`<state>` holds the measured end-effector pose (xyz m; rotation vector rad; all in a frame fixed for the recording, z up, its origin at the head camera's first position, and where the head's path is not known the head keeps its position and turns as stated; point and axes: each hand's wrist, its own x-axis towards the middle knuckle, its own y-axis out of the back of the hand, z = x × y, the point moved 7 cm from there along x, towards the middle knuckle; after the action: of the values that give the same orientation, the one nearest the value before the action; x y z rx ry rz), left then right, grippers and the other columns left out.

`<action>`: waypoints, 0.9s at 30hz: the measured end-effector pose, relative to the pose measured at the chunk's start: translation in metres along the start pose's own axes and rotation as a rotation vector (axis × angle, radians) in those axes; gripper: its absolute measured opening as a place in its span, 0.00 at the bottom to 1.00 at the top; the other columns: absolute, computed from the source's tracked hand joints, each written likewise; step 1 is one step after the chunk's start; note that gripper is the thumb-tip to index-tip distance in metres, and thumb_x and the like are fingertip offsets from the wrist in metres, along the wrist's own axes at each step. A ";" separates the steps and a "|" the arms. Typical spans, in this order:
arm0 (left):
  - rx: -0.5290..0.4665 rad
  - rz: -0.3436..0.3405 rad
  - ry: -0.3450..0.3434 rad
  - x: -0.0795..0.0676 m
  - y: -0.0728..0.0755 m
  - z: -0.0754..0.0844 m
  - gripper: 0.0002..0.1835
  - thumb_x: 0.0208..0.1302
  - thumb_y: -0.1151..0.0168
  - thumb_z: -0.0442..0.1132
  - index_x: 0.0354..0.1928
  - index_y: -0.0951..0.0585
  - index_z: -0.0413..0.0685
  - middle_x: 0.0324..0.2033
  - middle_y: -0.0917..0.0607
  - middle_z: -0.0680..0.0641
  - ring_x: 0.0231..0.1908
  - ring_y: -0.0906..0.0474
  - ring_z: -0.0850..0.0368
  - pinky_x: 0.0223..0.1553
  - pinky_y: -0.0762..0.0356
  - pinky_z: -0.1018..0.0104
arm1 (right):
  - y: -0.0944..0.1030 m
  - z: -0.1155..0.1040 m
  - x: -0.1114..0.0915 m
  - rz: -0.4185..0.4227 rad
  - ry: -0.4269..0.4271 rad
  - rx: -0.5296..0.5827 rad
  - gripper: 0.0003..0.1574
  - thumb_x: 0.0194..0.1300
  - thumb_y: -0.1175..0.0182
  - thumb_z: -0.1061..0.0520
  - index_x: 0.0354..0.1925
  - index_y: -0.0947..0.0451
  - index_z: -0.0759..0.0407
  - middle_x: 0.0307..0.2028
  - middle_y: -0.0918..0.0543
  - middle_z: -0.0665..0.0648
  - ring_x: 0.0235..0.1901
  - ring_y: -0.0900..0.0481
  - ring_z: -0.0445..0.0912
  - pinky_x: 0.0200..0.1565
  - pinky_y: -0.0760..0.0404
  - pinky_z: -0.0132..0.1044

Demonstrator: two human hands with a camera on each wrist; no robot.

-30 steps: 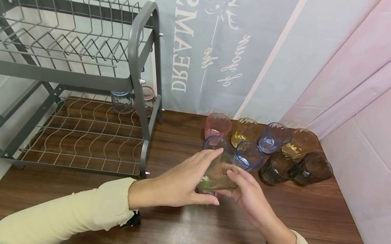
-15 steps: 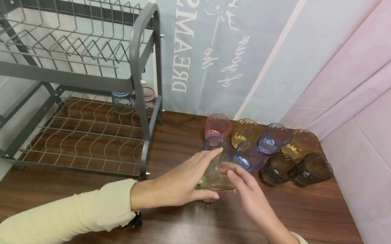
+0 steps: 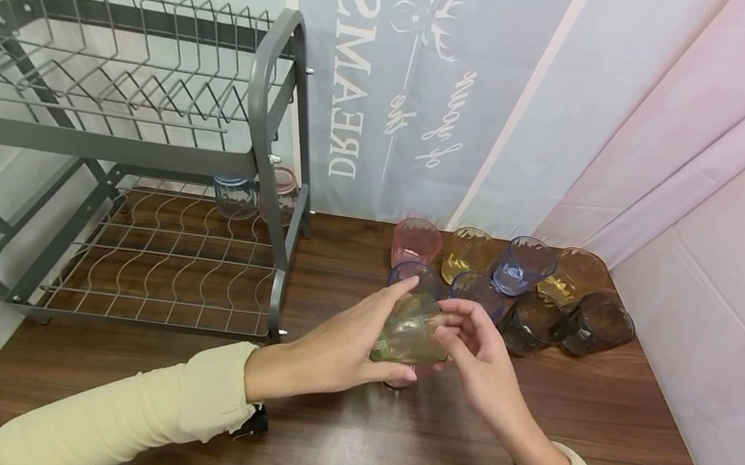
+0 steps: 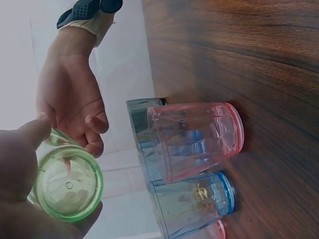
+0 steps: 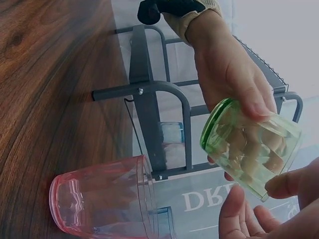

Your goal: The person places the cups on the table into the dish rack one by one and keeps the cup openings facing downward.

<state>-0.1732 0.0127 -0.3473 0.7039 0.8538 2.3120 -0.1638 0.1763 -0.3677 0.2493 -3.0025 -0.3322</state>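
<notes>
My left hand point(image 3: 328, 345) holds a clear green drinking glass point(image 3: 409, 337), tilted on its side above the table, thumb on one side and fingers on the other. Its thick round base point(image 4: 69, 184) faces the left wrist camera, and its mouth points to my right hand point(image 3: 485, 367). That hand is beside the mouth with loosely bent fingers, its thumb point(image 5: 286, 184) right at the rim. A pink glass point(image 4: 199, 139) stands upright on the table below, mostly hidden by the hands in the head view.
Behind the hands stand pink point(image 3: 417, 243), yellow point(image 3: 467, 255), blue point(image 3: 523, 266) and dark grey glasses point(image 3: 597, 325) in two rows. On the left is a two-tier wire dish rack point(image 3: 161, 258), with a blue-tinted glass point(image 3: 235, 199) and a pinkish glass point(image 3: 283, 192) on its lower shelf.
The right hand's fingers have drawn away from the green glass and loosened, with the thumb staying by the rim. The left hand keeps its hold, almost in place.
</notes>
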 end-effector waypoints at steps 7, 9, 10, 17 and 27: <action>-0.042 0.029 0.059 -0.002 0.005 -0.003 0.49 0.58 0.23 0.52 0.73 0.43 0.49 0.60 0.24 0.44 0.50 0.21 0.57 0.52 0.20 0.60 | 0.002 -0.002 0.001 0.035 0.058 -0.001 0.21 0.76 0.48 0.68 0.64 0.33 0.67 0.46 0.20 0.60 0.41 0.20 0.43 0.31 0.17 0.39; -0.061 0.039 0.062 -0.002 0.006 -0.004 0.46 0.57 0.22 0.51 0.70 0.41 0.50 0.58 0.24 0.45 0.47 0.20 0.57 0.49 0.19 0.61 | 0.002 -0.002 0.001 0.035 0.074 -0.002 0.21 0.75 0.48 0.69 0.63 0.32 0.68 0.45 0.20 0.59 0.39 0.20 0.43 0.30 0.18 0.38; -0.065 0.045 0.058 -0.002 0.007 -0.004 0.46 0.57 0.22 0.51 0.69 0.41 0.50 0.57 0.24 0.45 0.47 0.20 0.58 0.48 0.19 0.61 | 0.002 -0.002 0.001 0.033 0.082 -0.003 0.20 0.74 0.48 0.70 0.62 0.32 0.68 0.45 0.20 0.59 0.39 0.20 0.43 0.29 0.19 0.38; -0.107 0.104 -0.047 -0.001 0.012 0.000 0.41 0.53 0.19 0.48 0.64 0.32 0.48 0.62 0.27 0.49 0.57 0.26 0.59 0.59 0.24 0.62 | 0.001 0.002 0.001 0.029 0.057 -0.017 0.19 0.71 0.44 0.71 0.59 0.28 0.66 0.43 0.20 0.58 0.39 0.20 0.43 0.29 0.19 0.37; -0.197 0.193 -0.078 -0.001 0.017 0.001 0.42 0.47 0.15 0.44 0.65 0.26 0.49 0.57 0.25 0.51 0.56 0.26 0.58 0.60 0.24 0.61 | -0.003 0.013 0.005 0.028 0.030 -0.009 0.17 0.67 0.39 0.71 0.53 0.29 0.69 0.41 0.17 0.51 0.37 0.19 0.40 0.29 0.18 0.36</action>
<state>-0.1772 0.0021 -0.3348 0.8133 0.5343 2.4784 -0.1696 0.1753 -0.3801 0.2092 -2.9711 -0.3361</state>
